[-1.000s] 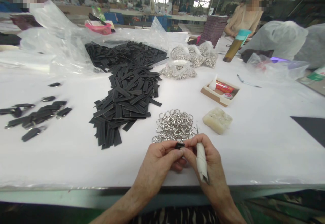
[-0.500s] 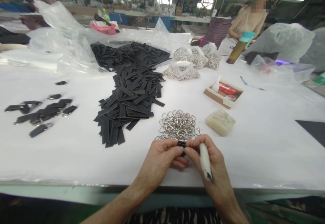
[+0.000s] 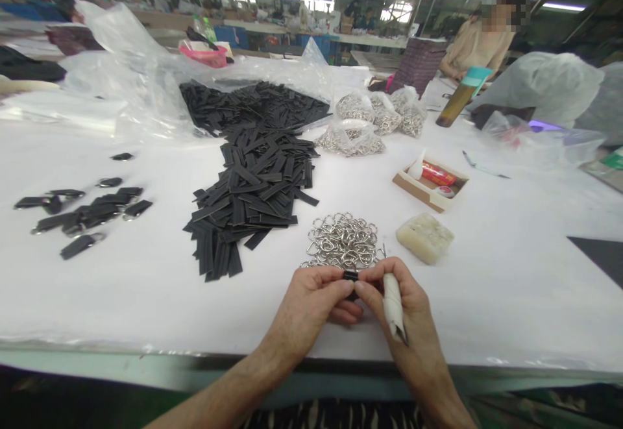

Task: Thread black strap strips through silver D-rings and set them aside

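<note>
Between the fingertips of both hands is a small black strip (image 3: 350,276), apparently folded. My left hand (image 3: 318,296) pinches its left side, thumb in front. My right hand (image 3: 402,299) grips its right side with thumb and forefinger. A tool with a white wrapped handle (image 3: 392,302) also rests in my right hand, its thin tip poking out above the fingers. Just beyond the hands lies a pile of metal D-rings (image 3: 343,241); whether a ring sits in the strip is hidden. To the left is a large heap of black strips (image 3: 257,182).
Black tabs with rings (image 3: 92,211) lie at the left. On the right are a yellowish block (image 3: 425,238), a small box (image 3: 421,189) with a red tube, and a pen (image 3: 487,166). Bags of rings (image 3: 357,137) and a bottle (image 3: 462,98) stand farther back. A person (image 3: 479,46) is across the table.
The whole view has shifted slightly, moving the table items a little to the right. Both hands keep the same pinch on the black strip.
</note>
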Available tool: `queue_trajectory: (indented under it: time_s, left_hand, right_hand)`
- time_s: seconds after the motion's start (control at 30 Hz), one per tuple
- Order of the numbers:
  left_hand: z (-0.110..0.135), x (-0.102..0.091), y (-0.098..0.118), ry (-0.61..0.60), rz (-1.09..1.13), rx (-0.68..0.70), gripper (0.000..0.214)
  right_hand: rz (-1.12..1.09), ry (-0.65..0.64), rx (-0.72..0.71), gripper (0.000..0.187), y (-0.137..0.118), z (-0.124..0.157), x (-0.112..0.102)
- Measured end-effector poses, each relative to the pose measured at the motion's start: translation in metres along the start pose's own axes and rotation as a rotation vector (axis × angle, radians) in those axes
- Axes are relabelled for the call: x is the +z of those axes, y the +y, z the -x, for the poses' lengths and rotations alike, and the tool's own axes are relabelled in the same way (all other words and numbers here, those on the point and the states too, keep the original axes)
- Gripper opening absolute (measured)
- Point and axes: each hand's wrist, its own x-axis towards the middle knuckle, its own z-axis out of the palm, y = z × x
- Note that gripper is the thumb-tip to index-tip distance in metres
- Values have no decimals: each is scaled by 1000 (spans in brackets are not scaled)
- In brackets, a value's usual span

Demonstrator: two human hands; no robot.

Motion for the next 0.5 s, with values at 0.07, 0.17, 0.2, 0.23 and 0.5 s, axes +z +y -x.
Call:
queue_trajectory:
  time_s: [0.07, 0.17, 0.2, 0.23, 0.5]
  left_hand:
    - [1, 0, 0, -11, -11, 10, 14]
    - [1, 1, 0, -12, -26, 23, 14]
    - [1, 1, 0, -9, -29, 25, 15]
    - [1, 1, 0, -7, -31, 25, 15]
    - [-3, 1, -3, -11, -18, 17, 14]
  right_hand:
    - [4, 3, 2, 18, -1, -1, 0]
    - [6, 6, 7, 18, -3, -1, 1]
    - [6, 6, 7, 18, -3, -1, 1]
    - [7, 8, 9, 18, -3, -1, 1]
    - [36, -12, 34, 16, -2, 0, 0]
